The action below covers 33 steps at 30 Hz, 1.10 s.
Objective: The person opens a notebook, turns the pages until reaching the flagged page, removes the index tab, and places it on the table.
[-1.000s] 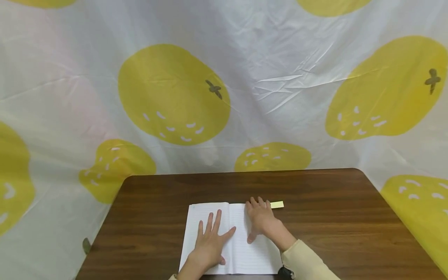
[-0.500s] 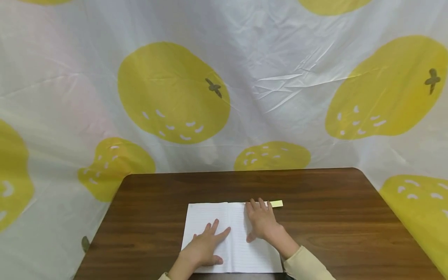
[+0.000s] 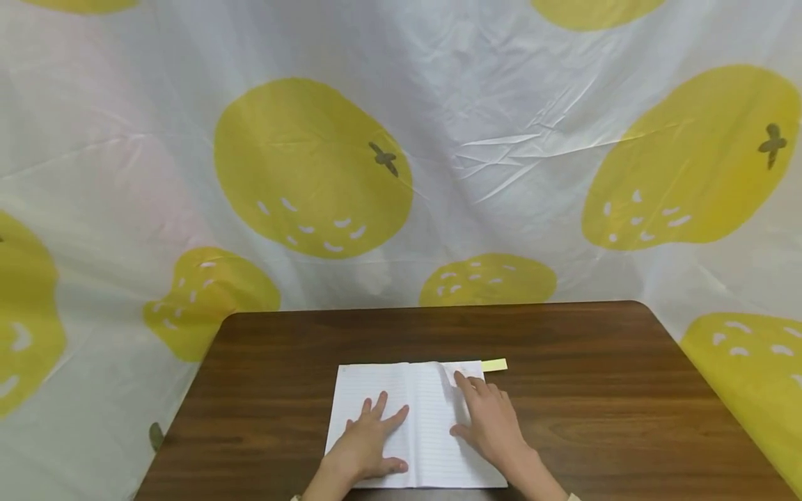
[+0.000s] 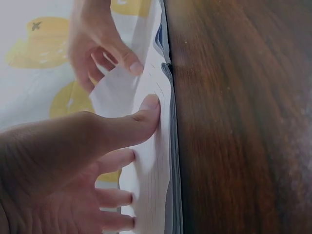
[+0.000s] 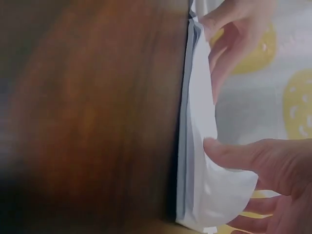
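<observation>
An open lined notebook lies on the table. My left hand rests on its left page with fingers spread, thumb near the centre fold. Over the right page is my right hand, its fingertips at the upper part of the sheet. One page curls up from the stack between the right thumb and fingers in the right wrist view. The left wrist view also shows this lifted sheet beside the right hand. A pale yellow sticky tab juts out past the notebook's top right corner.
The dark wood-grain table has rounded far corners. Behind it hangs a white curtain printed with large yellow fruit.
My right hand has drawn back toward me from the notebook's top edge, and a page corner now bends up with it. The left hand slid slightly toward me, then stayed on the left page.
</observation>
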Each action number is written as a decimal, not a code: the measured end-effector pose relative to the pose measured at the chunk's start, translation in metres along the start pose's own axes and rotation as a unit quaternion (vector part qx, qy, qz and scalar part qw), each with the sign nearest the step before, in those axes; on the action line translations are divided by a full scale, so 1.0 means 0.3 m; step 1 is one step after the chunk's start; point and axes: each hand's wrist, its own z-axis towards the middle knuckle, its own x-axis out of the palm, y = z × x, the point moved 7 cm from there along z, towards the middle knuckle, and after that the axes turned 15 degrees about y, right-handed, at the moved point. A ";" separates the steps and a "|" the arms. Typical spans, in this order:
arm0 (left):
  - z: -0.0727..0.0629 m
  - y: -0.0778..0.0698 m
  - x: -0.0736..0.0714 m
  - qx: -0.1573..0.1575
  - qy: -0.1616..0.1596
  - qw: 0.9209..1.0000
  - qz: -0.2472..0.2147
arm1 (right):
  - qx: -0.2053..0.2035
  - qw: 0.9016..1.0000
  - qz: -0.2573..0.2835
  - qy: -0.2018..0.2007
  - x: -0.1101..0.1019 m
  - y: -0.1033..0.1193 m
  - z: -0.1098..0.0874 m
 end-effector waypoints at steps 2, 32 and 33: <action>-0.002 0.001 0.002 0.000 0.001 1.000 -0.004 | 0.005 1.000 0.011 -0.009 -0.004 -0.002 -0.019; 0.004 0.024 0.026 0.008 -0.013 0.999 -0.048 | 0.181 0.829 0.527 0.047 0.056 -0.210 -0.081; 0.005 0.026 0.026 0.006 -0.015 0.999 -0.051 | 0.178 0.827 0.531 0.049 0.062 -0.208 -0.078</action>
